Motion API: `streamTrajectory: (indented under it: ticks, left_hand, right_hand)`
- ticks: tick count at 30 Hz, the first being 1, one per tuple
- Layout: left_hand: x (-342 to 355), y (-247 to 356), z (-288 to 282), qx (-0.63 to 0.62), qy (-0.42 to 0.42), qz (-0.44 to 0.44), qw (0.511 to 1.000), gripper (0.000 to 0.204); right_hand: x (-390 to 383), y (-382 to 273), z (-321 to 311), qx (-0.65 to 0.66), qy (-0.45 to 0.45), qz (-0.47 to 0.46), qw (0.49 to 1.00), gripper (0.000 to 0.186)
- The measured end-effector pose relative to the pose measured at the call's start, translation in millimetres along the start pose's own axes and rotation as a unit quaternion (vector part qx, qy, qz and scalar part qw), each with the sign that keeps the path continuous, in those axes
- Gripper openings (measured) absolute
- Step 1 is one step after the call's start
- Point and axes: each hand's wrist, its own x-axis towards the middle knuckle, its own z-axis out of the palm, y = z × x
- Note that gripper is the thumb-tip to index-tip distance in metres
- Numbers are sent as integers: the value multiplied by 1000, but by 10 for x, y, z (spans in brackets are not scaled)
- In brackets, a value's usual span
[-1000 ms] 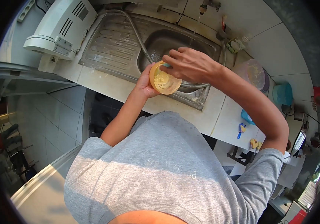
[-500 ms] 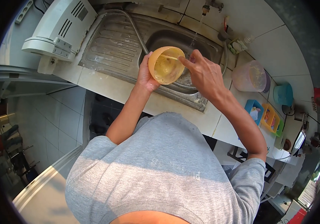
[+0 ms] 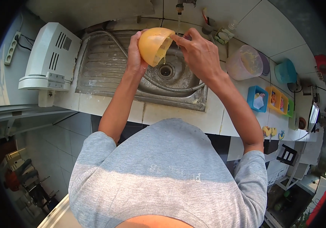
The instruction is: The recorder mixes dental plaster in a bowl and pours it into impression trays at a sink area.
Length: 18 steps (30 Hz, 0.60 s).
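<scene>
My left hand (image 3: 135, 53) grips a yellow bowl (image 3: 151, 45) from the left, holding it tipped on its side above the steel sink (image 3: 183, 81). Yellowish liquid drips from its opening toward the basin. My right hand (image 3: 201, 57) is at the bowl's right rim, index finger reaching to it, the other fingers curled; whether they hold something is hidden. Water runs from the tap (image 3: 179, 9) behind the bowl. A grey hose (image 3: 169, 89) loops across the drainboard and basin around the drain (image 3: 166, 70).
A white appliance (image 3: 45, 57) stands left of the sink. At the right are a translucent tub (image 3: 241, 64), a teal container (image 3: 284, 70), blue (image 3: 257, 107) and orange trays (image 3: 277, 109) with small items, and yellow-and-blue pieces (image 3: 267, 131) near the counter edge. A bottle (image 3: 223, 34) stands at the back.
The bowl has risen and turned from facing up to lying on its side with its outside toward me; liquid now drips out. Both hands moved up and forward, and the view has shifted.
</scene>
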Motion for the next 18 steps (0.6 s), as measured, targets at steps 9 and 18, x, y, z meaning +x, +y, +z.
streamTrajectory:
  ticks: [9,18]
  left_hand:
    - [45,-31,-27,10,8,5,1000,38]
    - [-49,-361,-342,-214,47,-122,968,44]
  right_hand:
    - [5,43,26,2,3,1,1000,29]
    - [-49,185,242,27,-56,-36,997,30]
